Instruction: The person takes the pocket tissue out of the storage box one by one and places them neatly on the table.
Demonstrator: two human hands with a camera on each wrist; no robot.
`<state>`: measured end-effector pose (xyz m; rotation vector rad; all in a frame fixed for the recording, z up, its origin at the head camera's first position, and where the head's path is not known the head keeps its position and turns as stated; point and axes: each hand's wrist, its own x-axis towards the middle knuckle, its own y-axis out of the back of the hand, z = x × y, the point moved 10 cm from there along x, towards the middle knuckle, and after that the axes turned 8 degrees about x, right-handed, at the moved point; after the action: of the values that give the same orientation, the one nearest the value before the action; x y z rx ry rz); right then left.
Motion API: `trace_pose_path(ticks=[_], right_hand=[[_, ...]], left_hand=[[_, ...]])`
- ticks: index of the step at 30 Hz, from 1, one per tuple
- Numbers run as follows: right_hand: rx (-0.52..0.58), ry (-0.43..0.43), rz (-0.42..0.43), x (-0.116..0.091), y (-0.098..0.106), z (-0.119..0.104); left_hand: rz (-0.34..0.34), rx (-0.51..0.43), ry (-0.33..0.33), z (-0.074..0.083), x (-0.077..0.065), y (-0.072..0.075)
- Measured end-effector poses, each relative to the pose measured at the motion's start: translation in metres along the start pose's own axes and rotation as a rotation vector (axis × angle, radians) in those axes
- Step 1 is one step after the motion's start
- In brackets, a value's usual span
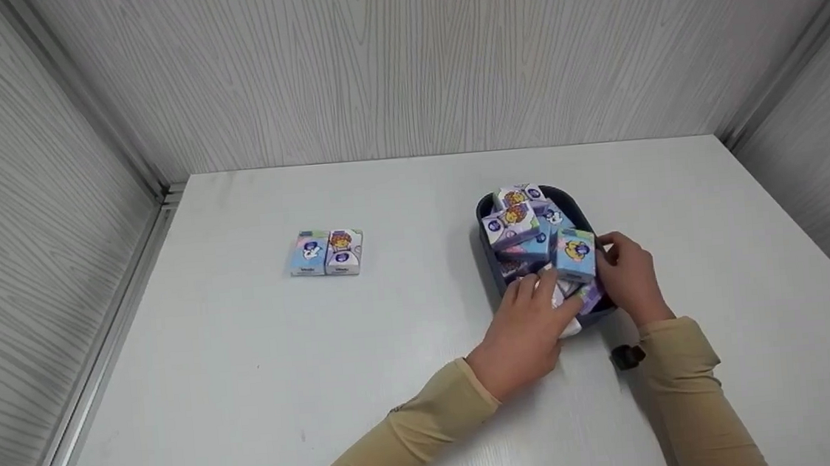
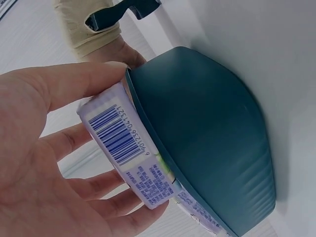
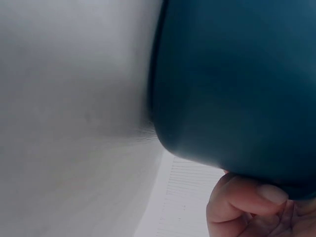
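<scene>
A dark blue-green plastic container (image 1: 567, 202) stands on the table, filled with small pocket tissue packs (image 1: 511, 225) in cartoon prints, blue or white and purple. At its near end my left hand (image 1: 523, 332) holds a tissue pack (image 2: 123, 143) at the rim. The left wrist view shows this pack's barcode side, thumb at the rim and fingers behind the pack. On the container's right side my right hand (image 1: 632, 275) grips the rim. In the right wrist view the container wall (image 3: 237, 89) fills much of the picture, with curled fingers (image 3: 234, 197) at its edge.
Farther left on the table (image 1: 248, 372) lie a blue tissue pack (image 1: 310, 253) and a white-purple one (image 1: 344, 252), side by side. Grey wood-grain panels (image 1: 402, 64) enclose the table at the back and both sides. A small black device (image 1: 627, 356) sits at my right wrist.
</scene>
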<state>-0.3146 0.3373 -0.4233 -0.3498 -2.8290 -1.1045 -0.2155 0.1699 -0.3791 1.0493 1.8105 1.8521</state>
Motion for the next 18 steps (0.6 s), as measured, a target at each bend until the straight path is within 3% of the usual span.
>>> trace_pose_path(ticks=[12,18], right_hand=[[0.017,-0.030,-0.029,0.001,-0.002,0.003],[0.023,-0.019,-0.035,0.000,-0.002,0.002]], left_hand=[[0.053,-0.024,0.010,-0.014,-0.007,0.010],[0.038,-0.030,0.024,-0.023,-0.011,0.008]])
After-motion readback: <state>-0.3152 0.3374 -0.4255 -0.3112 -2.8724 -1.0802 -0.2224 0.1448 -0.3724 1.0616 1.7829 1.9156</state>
